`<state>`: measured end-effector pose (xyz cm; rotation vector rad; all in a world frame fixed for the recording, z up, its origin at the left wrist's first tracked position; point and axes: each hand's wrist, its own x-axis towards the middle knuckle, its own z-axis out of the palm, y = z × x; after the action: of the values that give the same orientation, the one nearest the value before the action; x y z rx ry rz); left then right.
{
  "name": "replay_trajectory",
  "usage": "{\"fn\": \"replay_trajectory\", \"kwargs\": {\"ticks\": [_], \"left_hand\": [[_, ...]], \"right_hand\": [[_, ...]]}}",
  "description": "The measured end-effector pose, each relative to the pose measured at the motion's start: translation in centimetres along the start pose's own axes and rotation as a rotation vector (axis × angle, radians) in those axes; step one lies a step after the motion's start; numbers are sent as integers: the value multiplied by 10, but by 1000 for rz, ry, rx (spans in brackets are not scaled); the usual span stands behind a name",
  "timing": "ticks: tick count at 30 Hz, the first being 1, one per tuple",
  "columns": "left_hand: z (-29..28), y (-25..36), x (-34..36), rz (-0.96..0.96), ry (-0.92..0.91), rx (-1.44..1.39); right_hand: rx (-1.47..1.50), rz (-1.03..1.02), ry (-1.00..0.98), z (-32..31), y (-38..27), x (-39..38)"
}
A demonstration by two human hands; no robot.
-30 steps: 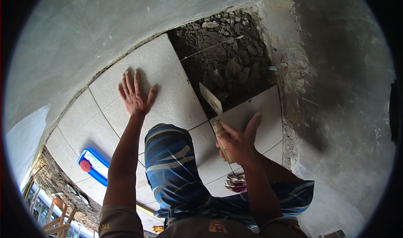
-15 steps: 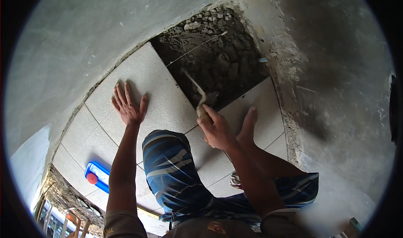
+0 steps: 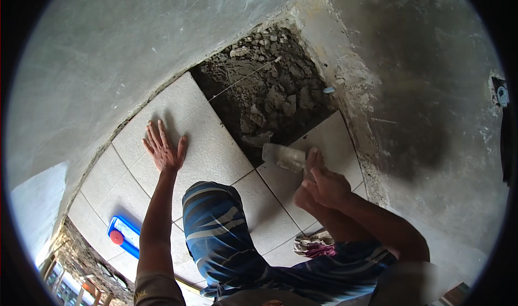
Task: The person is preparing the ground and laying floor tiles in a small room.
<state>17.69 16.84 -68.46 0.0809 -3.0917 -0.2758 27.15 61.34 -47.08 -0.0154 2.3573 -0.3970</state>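
My left hand (image 3: pixel 165 150) lies flat with its fingers spread on a pale floor tile (image 3: pixel 205 144). In my right hand (image 3: pixel 328 186) is a trowel (image 3: pixel 284 156), gripped by its handle, which my fingers mostly hide. Its flat blade, slightly blurred, points left over the near corner of the untiled patch and the edge of the right-hand tile (image 3: pixel 329 139). Grey, lumpy mortar (image 3: pixel 270 95) fills that patch in the corner between the walls. A thin string (image 3: pixel 243 79) stretches across it. My bare foot is partly hidden behind my right hand.
Plastered walls (image 3: pixel 108 63) close in at the left and right (image 3: pixel 426 117). On the tiles at left lies a blue tray-like thing (image 3: pixel 125 236) with a red round part (image 3: pixel 116 237). A crumpled cloth (image 3: pixel 314 245) lies by my right leg. A small pale piece (image 3: pixel 329 90) sits at the right wall's base.
My right hand has drawn the trowel back from over the mortar, rightward and nearer me, and turned its blade flat side into view. The left hand stays on the tile.
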Motion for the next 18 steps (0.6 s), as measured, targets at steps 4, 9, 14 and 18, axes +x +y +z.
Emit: {"fn": "replay_trajectory", "kwargs": {"ticks": [4,9,14,18], "left_hand": [[3,11,-8,123,-52,-27],[8,66,-17,234,-219,49],[-5,41,0,190,-152,58],[-8,50,5,200,-182,80]], "right_hand": [[-378,-266,87,0,25,23],[-452,-332,204,26,63,93],[-293,-65,251,-9,66,138],[-213,27,344,-53,64,161]]}}
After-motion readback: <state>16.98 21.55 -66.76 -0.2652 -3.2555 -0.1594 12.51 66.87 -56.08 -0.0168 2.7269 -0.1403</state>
